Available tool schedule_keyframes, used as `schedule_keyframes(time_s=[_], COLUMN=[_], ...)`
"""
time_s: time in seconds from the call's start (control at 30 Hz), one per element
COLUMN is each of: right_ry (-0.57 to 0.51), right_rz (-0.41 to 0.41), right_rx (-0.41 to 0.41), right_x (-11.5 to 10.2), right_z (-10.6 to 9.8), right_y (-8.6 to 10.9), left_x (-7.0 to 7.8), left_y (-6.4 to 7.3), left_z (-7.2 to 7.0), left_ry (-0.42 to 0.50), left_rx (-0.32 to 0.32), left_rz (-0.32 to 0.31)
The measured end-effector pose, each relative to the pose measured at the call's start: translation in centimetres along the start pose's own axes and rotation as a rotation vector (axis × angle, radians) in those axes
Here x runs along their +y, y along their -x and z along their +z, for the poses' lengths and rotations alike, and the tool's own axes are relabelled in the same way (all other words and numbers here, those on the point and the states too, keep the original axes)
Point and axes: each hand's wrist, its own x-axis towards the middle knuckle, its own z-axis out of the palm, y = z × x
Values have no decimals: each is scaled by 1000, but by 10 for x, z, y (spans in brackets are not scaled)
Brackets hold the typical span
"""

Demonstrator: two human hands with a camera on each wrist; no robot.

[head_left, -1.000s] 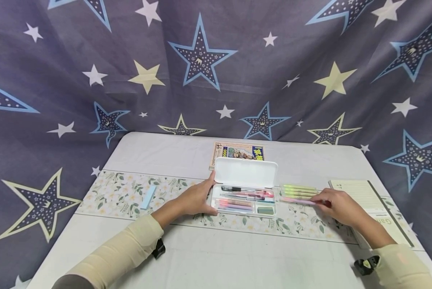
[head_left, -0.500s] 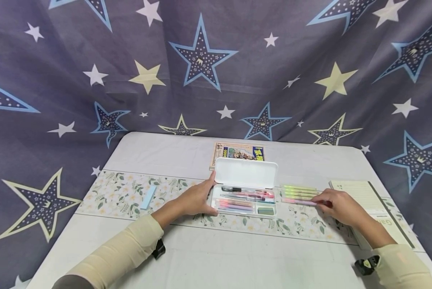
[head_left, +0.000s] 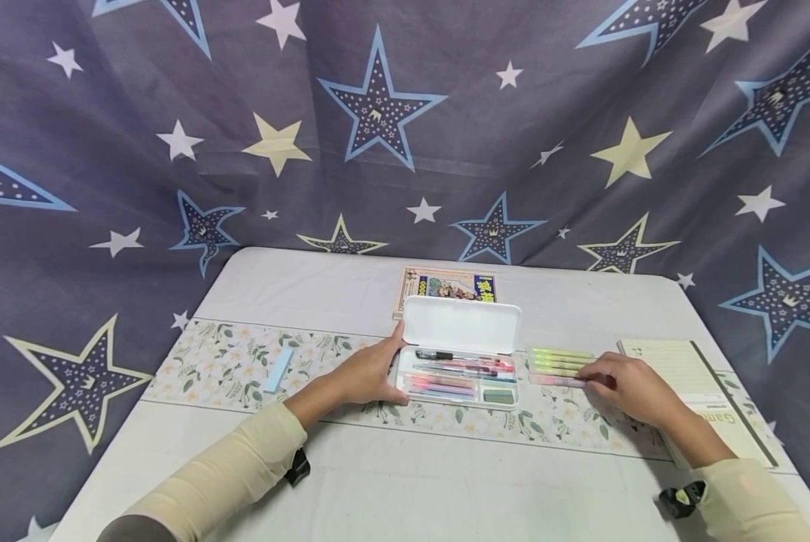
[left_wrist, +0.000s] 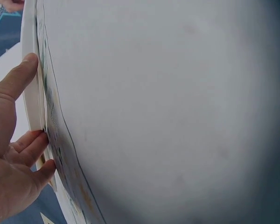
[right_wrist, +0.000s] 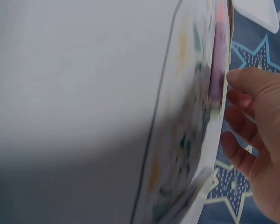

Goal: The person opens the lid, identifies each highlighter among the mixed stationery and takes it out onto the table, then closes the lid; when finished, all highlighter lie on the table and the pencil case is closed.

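Note:
In the head view a white pencil case (head_left: 461, 324) stands with its lid raised, several pens (head_left: 464, 365) and a small green block (head_left: 498, 395) inside. My left hand (head_left: 367, 370) holds its left end, thumb at the front corner and fingers toward the back; the left wrist view shows the thumb (left_wrist: 19, 77) along its side. To the right lie several yellow highlighters (head_left: 557, 354) side by side, a pink-and-purple highlighter (head_left: 555, 380) in front. My right hand (head_left: 631, 385) is at their right ends, fingers loosely bent; in the right wrist view its thumb tip lies beside the purple highlighter (right_wrist: 218, 65).
Behind the case lies a book with a colourful cover (head_left: 455, 283). A light-blue strip (head_left: 279, 369) lies left on the floral runner (head_left: 222, 361). A notepad (head_left: 703, 399) sits under and beyond my right forearm. A star-patterned curtain (head_left: 405, 113) hangs behind the table.
The pink-and-purple highlighter has come in against the front of the yellow ones. My right hand, which pinched it before, has shifted slightly left along their ends. My left hand stays put.

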Motion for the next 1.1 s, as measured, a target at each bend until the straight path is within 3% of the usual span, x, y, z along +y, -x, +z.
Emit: schedule_keyframes(time_s=[0.37,0.63,1.1], right_ry=[-3,-53,-82], right_rz=[-138,-153,-296], right_rx=[60,-23,-88], right_x=[-35,-63,-99], right_z=[11,11,23], right_y=[-23,-41,-68], left_x=[2,2,2], left_y=[0,-1,0], left_z=[-1,-1,-1], left_ry=[3,-11,13], left_rx=[5,-2,-4], left_rz=[7,-8,-15])
